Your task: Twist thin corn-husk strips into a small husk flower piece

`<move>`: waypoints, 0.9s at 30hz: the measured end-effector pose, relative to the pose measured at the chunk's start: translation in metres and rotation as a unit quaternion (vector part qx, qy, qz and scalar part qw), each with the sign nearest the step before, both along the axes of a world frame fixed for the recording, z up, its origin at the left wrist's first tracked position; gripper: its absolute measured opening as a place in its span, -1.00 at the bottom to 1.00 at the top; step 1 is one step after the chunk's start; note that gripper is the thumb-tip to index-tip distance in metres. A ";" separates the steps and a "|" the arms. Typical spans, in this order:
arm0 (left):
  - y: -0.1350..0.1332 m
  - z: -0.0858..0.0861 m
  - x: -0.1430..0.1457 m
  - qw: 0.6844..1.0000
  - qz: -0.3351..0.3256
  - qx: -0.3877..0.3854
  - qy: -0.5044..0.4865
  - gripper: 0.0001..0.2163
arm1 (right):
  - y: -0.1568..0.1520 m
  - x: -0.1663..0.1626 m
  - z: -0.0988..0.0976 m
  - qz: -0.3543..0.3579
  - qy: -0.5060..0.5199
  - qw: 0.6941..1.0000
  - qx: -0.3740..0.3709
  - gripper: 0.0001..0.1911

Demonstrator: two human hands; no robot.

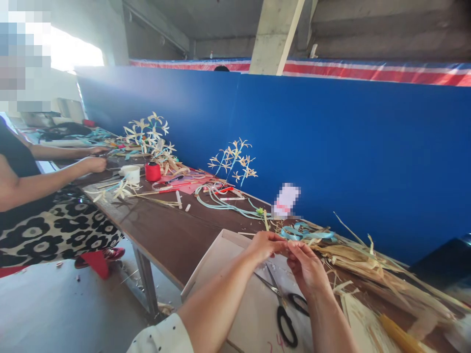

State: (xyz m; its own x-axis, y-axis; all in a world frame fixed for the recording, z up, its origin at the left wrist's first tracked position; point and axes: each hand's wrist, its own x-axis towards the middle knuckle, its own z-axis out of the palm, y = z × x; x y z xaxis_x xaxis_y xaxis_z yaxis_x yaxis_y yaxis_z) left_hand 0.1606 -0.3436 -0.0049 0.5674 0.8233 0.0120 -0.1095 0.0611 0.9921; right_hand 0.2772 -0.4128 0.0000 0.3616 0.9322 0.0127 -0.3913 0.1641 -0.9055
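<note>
My left hand (pixel 267 246) and my right hand (pixel 303 262) meet above a shallow white box lid (pixel 201 264), fingertips pinched together. Whatever lies between them is too small and covered to make out. Below the hands, a pair of scissors (pixel 282 300) with black handles rests in the lid, blades slightly apart. Dry, pale husk-like strips (pixel 353 259) are heaped just beyond and to the right of my right hand. A light-blue ribbon (pixel 294 231) lies behind my fingertips.
Pale flower sprays (pixel 235 159) stand against a blue partition (pixel 349 147). Light-blue stems (pixel 206 201), a red thread spool (pixel 153 171) and a white cup (pixel 131 173) sit on the brown table (pixel 158 223). At left another person's hands (pixel 93 164) work over the table.
</note>
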 end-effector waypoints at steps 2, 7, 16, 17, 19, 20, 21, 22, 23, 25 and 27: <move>-0.001 0.001 -0.001 1.000 -0.007 -0.014 -0.008 -0.56 | 0.000 0.000 0.000 0.010 0.003 1.000 0.001 -0.78; -0.003 0.002 -0.001 0.998 -0.004 -0.060 -0.034 -0.57 | 0.000 -0.001 0.002 0.038 0.015 0.999 0.023 -0.80; -0.009 0.006 0.002 0.963 -0.067 -0.200 -0.169 -0.61 | 0.000 -0.007 0.001 0.079 0.017 0.992 0.100 -0.88; -0.010 0.006 0.003 0.959 -0.072 -0.206 -0.180 -0.62 | 0.001 -0.008 0.001 0.076 0.016 0.991 0.105 -0.88; -0.010 0.006 0.004 0.953 -0.083 -0.216 -0.198 -0.65 | 0.003 -0.010 0.000 0.067 0.014 0.992 0.111 -0.88; -0.010 0.005 0.005 0.949 -0.087 -0.221 -0.205 -0.67 | 0.003 -0.011 0.000 0.061 0.012 0.992 0.111 -0.87; -0.010 0.005 0.006 0.946 -0.089 -0.229 -0.211 -0.69 | 0.004 -0.012 0.000 0.054 0.010 0.992 0.111 -0.86; -0.010 0.004 0.006 0.943 -0.091 -0.237 -0.216 -0.70 | 0.005 -0.012 0.000 0.046 0.008 0.993 0.108 -0.84; -0.010 0.004 0.006 0.939 -0.092 -0.246 -0.221 -0.72 | 0.005 -0.013 0.000 0.039 0.006 0.994 0.105 -0.83; -0.010 0.003 0.007 0.933 -0.097 -0.260 -0.230 -0.76 | 0.006 -0.015 0.000 0.026 0.001 0.994 0.102 -0.81; -0.010 0.003 0.007 0.927 -0.108 -0.268 -0.240 -0.80 | 0.007 -0.018 0.000 0.014 -0.002 0.994 0.105 -0.81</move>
State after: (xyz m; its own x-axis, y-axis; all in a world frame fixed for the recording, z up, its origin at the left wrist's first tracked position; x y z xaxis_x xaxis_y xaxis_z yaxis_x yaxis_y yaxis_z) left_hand 0.1676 -0.3537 -0.0018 0.7555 0.6511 -0.0725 -0.4576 0.6037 0.6528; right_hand 0.2594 -0.4063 0.0000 0.3343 0.9189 0.2095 -0.3959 0.3387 -0.8536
